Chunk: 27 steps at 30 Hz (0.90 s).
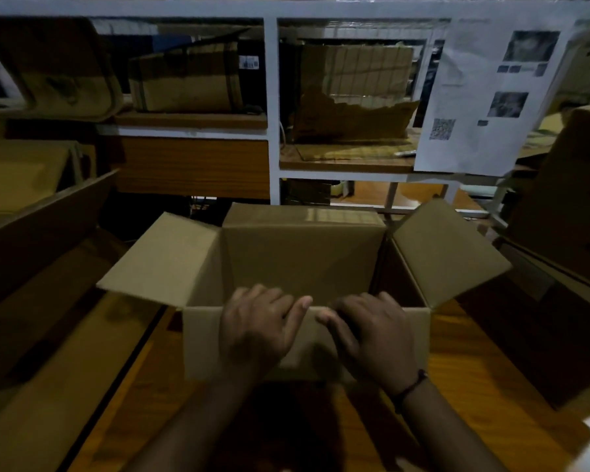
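Observation:
An open brown cardboard box (304, 260) stands on the wooden table (474, 386) in front of me. Its left flap (164, 260) and right flap (447, 253) spread outward, and the far flap (304, 216) stands up. The near flap (201, 342) hangs down toward me. My left hand (256, 328) and my right hand (372, 335) both sit on the near rim, side by side. Their fingers curl over the fold into the box and their thumbs lie along the edge, almost touching. A dark cord bracelet circles my right wrist.
Flat cardboard sheets (48, 352) lie stacked on my left. More cardboard boxes (566, 199) stand at the right. A white metal shelf (273, 107) behind holds boxes and torn cardboard. A printed paper sheet (484, 97) hangs from it at the upper right.

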Motion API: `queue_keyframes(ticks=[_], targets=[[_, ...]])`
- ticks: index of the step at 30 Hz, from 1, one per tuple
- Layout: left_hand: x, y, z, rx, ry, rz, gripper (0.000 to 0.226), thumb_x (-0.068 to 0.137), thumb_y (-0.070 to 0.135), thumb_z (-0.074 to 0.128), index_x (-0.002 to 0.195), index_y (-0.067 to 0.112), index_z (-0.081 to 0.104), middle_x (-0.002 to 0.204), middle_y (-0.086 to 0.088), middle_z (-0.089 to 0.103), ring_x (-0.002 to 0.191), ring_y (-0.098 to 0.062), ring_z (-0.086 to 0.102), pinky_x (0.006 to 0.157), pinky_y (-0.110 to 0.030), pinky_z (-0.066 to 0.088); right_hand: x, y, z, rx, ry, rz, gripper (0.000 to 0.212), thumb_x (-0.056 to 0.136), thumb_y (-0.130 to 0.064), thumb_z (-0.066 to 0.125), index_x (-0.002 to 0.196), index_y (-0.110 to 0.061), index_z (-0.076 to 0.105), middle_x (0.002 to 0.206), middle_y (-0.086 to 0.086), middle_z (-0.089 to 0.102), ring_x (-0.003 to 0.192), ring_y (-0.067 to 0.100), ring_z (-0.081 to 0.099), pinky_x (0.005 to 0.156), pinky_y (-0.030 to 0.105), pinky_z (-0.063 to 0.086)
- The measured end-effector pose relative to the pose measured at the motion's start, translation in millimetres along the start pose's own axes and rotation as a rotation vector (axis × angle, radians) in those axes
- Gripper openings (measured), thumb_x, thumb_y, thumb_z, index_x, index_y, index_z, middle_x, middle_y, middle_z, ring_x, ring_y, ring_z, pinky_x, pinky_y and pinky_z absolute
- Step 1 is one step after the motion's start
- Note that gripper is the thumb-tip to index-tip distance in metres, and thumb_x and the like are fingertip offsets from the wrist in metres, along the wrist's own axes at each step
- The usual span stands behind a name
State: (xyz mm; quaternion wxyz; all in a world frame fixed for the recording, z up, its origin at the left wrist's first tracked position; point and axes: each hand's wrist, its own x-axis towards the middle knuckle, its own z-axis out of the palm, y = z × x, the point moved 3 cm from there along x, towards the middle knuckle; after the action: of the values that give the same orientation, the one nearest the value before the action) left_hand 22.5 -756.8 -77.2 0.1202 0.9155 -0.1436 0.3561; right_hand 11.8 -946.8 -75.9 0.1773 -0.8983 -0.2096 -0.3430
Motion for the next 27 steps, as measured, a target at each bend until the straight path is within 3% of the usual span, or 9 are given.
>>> queue_keyframes(ticks=[4, 7, 10, 12, 17, 19, 21, 25, 27], targets=[[23, -7, 14, 0.036, -0.140, -0.090, 0.055, 0.106, 0.055, 0.035, 0.079, 0.027, 0.073, 0.074, 0.010, 0.065, 0.077, -0.014, 0.059, 0.070, -0.033, 0.031, 17, 9, 17, -0.042, -0.069, 0.053, 0.030, 0.103, -0.053, 0.045, 0.096, -0.032, 0.065, 0.085, -0.012, 0.064, 0.074, 0.009, 0.055, 0.070, 0.034, 0.041], [19, -5, 3, -0.063, -0.166, -0.119, 0.052, 0.105, 0.056, 0.035, 0.078, 0.027, 0.068, 0.073, 0.011, 0.063, 0.077, -0.010, 0.056, 0.075, -0.036, 0.040, 0, 0, 12, -0.086, -0.166, 0.024, 0.052, 0.098, -0.070, 0.040, 0.128, -0.032, 0.058, 0.121, -0.008, 0.063, 0.110, 0.014, 0.058, 0.097, 0.039, 0.040], [9, -12, -12, -0.260, -0.231, -0.161, 0.039, 0.103, 0.057, 0.040, 0.097, 0.034, 0.071, 0.088, 0.020, 0.065, 0.086, 0.001, 0.055, 0.083, -0.035, 0.048, -29, -13, 7, -0.181, -0.373, -0.050, 0.111, 0.080, -0.095, 0.035, 0.163, -0.026, 0.015, 0.168, 0.001, 0.020, 0.155, 0.027, 0.016, 0.123, 0.059, 0.009], [5, -20, -23, -0.329, -0.253, -0.199, 0.034, 0.100, 0.060, 0.044, 0.108, 0.040, 0.070, 0.100, 0.026, 0.066, 0.097, 0.004, 0.056, 0.084, -0.033, 0.053, -38, -16, 1, -0.232, -0.418, -0.117, 0.111, 0.082, -0.092, 0.033, 0.164, -0.024, 0.003, 0.172, 0.006, 0.004, 0.157, 0.032, 0.002, 0.123, 0.063, 0.001], [12, -44, -73, -0.646, -0.306, -0.429, 0.031, 0.096, 0.056, 0.054, 0.112, 0.036, 0.072, 0.110, 0.020, 0.067, 0.104, -0.003, 0.064, 0.083, -0.032, 0.056, -7, -10, -46, -0.263, -0.310, -0.212, 0.065, 0.079, -0.064, 0.060, 0.136, -0.032, 0.057, 0.135, -0.002, 0.066, 0.120, 0.021, 0.064, 0.102, 0.047, 0.051], [19, -61, -95, -0.761, -0.193, -0.535, 0.040, 0.096, 0.057, 0.047, 0.108, 0.031, 0.074, 0.114, 0.014, 0.069, 0.107, -0.009, 0.063, 0.088, -0.043, 0.056, 13, -6, -68, -0.265, -0.144, -0.227, 0.038, 0.078, -0.057, 0.067, 0.104, -0.030, 0.072, 0.093, -0.007, 0.073, 0.083, 0.012, 0.070, 0.079, 0.040, 0.062], [21, -76, -108, -0.825, -0.014, -0.604, 0.042, 0.103, 0.054, 0.040, 0.107, 0.027, 0.073, 0.114, 0.010, 0.072, 0.109, -0.011, 0.065, 0.094, -0.045, 0.053, 33, 0, -79, -0.252, -0.030, -0.157, 0.048, 0.084, -0.069, 0.052, 0.092, -0.025, 0.070, 0.079, -0.007, 0.070, 0.071, 0.012, 0.066, 0.076, 0.042, 0.059], [7, -71, -101, -0.648, 0.189, -0.573, 0.025, 0.105, 0.045, 0.047, 0.128, 0.038, 0.056, 0.131, 0.004, 0.062, 0.110, -0.009, 0.060, 0.079, -0.034, 0.051, 59, 18, -57, -0.307, 0.107, 0.030, 0.067, 0.092, -0.074, 0.046, 0.127, -0.019, 0.063, 0.124, 0.007, 0.069, 0.118, 0.029, 0.060, 0.111, 0.055, 0.036], [-8, -61, -81, -0.490, 0.165, -0.502, 0.060, 0.100, 0.044, 0.058, 0.154, 0.037, 0.033, 0.152, -0.003, 0.046, 0.130, -0.015, 0.047, 0.092, -0.042, 0.049, 61, 19, -42, -0.339, 0.102, 0.071, 0.074, 0.094, -0.072, 0.043, 0.145, -0.019, 0.050, 0.148, 0.011, 0.052, 0.142, 0.033, 0.040, 0.121, 0.060, 0.017]])
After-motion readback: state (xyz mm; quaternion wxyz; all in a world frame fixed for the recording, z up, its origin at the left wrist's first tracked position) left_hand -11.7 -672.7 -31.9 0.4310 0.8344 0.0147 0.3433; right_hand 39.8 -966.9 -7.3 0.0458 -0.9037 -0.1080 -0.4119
